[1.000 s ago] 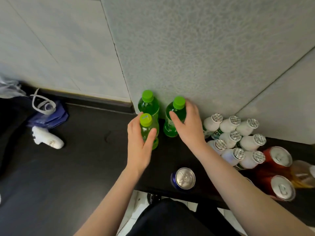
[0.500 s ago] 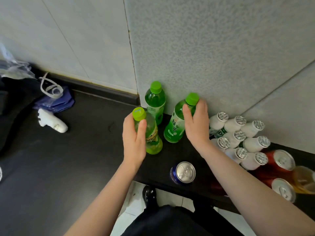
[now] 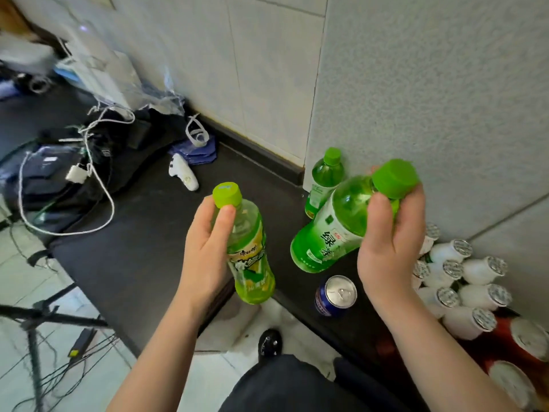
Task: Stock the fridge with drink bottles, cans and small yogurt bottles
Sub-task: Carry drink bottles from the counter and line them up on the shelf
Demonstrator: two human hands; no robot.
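Head view: left hand (image 3: 205, 257) wraps the pale green bottle (image 3: 249, 257), near upright, cap up, over the table's (image 3: 142, 233) front edge. Right hand (image 3: 389, 239) grips the dark green bottle (image 3: 329, 233) at its neck, axis slanting, cap toward the back edge, base probably off the table. It could slip or clip the blue can (image 3: 335, 295).

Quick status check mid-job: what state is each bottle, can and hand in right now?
Left hand: grips the yellow-green bottle.
Yellow-green bottle: lifted, near upright, capped.
Right hand: grips the green tea bottle near its neck.
Green tea bottle: lifted, tilted, capped.
Third green bottle: standing by the wall, capped, untouched.
Blue can: upright, unopened.
Yogurt bottles: clustered, foil lids on.
Red cans: partly cut off, tops blurred.
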